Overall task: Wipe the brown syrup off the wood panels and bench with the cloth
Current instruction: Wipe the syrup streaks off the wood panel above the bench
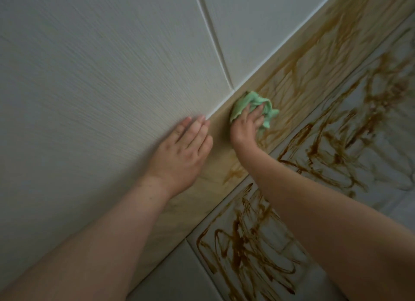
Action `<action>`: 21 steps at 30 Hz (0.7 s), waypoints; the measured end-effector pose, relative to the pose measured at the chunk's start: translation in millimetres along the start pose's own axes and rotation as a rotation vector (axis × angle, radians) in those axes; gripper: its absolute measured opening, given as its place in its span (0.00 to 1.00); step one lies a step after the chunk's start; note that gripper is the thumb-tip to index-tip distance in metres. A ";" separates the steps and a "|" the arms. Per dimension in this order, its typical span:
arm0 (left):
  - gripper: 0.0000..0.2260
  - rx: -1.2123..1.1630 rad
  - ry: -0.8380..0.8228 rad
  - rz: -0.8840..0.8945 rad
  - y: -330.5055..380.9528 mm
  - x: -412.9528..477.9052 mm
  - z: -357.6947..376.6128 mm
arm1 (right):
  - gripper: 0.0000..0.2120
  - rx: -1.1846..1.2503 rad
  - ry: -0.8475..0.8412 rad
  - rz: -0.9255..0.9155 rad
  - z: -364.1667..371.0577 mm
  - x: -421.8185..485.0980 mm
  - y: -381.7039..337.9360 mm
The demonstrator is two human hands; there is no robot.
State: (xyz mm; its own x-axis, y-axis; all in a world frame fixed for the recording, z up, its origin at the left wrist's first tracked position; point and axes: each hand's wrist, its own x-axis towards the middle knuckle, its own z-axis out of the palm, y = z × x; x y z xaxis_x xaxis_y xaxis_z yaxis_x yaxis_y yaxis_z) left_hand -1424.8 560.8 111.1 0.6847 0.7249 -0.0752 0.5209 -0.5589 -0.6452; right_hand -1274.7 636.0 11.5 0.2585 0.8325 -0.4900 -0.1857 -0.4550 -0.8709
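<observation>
White wood panels [101, 65] fill the top left of the view. Beside them a long tan wood strip [221, 132] runs from the bottom left up to the top right, and on its other side lie grey tiles [170, 267]. The left hand [182, 152] lies flat on the white panels with its fingers straight and close together, and its fingertips are right at the edge of the strip. It holds nothing. The right hand [246, 123] is on the strip, just beside the left hand. It holds a bunched green cloth [247, 100] and presses it down, with its fingers curled into the folds. On the strip, the brown syrup [294, 76] starts right at the cloth and goes up and to the right, in long thin streaks that follow the strip. The bit of strip between the two hands looks nearly clean. More syrup is scribbled in dark loops on the tiles, under and beside the right arm. So I think the next wipe should push up and to the right, along the strip and not across it. The right hand is nearer the syrup and has the cloth, so it should do the wipe
</observation>
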 end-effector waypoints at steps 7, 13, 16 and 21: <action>0.34 0.244 -0.047 0.052 -3.9 12.8 26.6 | 0.26 -0.022 0.031 0.296 13.8 34.6 60.7; 0.34 0.242 0.032 0.076 -3.1 17.3 36.6 | 0.35 0.258 -0.174 0.674 61.0 2.6 171.6; 0.34 0.251 0.022 0.072 -2.4 20.2 35.3 | 0.41 0.478 -0.285 0.783 74.6 -11.1 176.6; 0.34 0.222 0.049 0.089 -1.1 18.7 38.1 | 0.44 0.463 0.056 0.718 52.2 99.9 209.8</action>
State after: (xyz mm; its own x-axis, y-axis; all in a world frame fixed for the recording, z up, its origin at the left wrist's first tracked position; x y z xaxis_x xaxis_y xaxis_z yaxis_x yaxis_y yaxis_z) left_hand -1432.0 590.3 81.4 0.7495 0.6535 -0.1059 0.3361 -0.5134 -0.7896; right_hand -1337.4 640.2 -218.2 -0.0263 0.3695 -0.9289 -0.6877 -0.6811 -0.2514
